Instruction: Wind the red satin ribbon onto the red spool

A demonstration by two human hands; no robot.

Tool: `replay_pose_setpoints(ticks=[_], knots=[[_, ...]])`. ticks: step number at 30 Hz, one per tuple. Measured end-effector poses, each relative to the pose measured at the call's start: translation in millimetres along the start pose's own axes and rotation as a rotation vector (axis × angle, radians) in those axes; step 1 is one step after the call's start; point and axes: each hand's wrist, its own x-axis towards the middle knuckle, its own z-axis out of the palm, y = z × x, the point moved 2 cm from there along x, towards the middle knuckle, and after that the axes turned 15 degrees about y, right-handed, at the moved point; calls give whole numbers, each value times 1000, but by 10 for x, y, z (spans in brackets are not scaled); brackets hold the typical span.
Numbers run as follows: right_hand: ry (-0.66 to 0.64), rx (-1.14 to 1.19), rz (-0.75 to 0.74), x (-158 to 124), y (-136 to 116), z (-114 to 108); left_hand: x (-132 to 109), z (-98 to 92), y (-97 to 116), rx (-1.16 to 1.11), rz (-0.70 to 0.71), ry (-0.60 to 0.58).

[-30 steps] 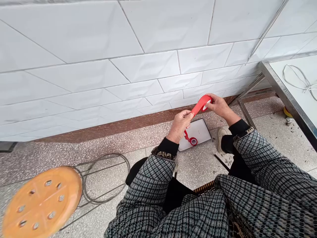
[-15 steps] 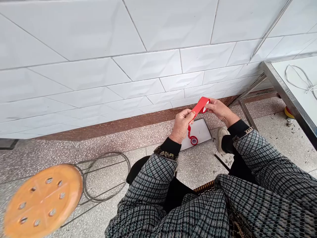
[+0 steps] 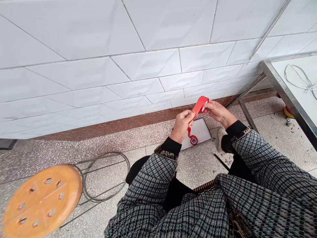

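Note:
A wide roll of red tape (image 3: 201,102) is stretched between my two hands, in front of the wall's foot. My right hand (image 3: 217,111) grips the roll, its fingers at the white core. With thumb and fingers pinched, my left hand (image 3: 182,125) holds the pulled-out end of the strip. Below the left hand hangs or lies a smaller red ring-shaped roll (image 3: 193,140) with a short red strip running up from it; whether that strip joins the held tape is hidden. Beneath them a white rectangular board (image 3: 204,132) with a dark edge rests on the floor.
An orange round stool (image 3: 42,198) with metal legs lies tipped over at the left. To the right stands a metal-framed table (image 3: 289,89) with a loop of grey wire (image 3: 300,79) on top. A white tiled wall (image 3: 148,29) rises ahead. Small dark scraps litter the speckled floor.
Both hands stay almost where they were. The right hand and the tape roll have shifted very slightly left; the grip is the same.

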Motion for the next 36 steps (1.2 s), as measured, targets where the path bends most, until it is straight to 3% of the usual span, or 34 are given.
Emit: replay_pose_setpoints(ticks=[8,16,23,28,36], knots=[[-122,150,205,-62,117,80,11,28,-45,213,43,9],[-223,227,299,-131,133,143,14,20,-86,325,161,86],[-243,329,357,-143,152,173,-32,72,-167,137,130,138],[-278,319,344,-141,182,170,-44,99,-127,107,86,-11],[-267,346,420,-126,210,136,-16,69,-55,247,167,-79]])
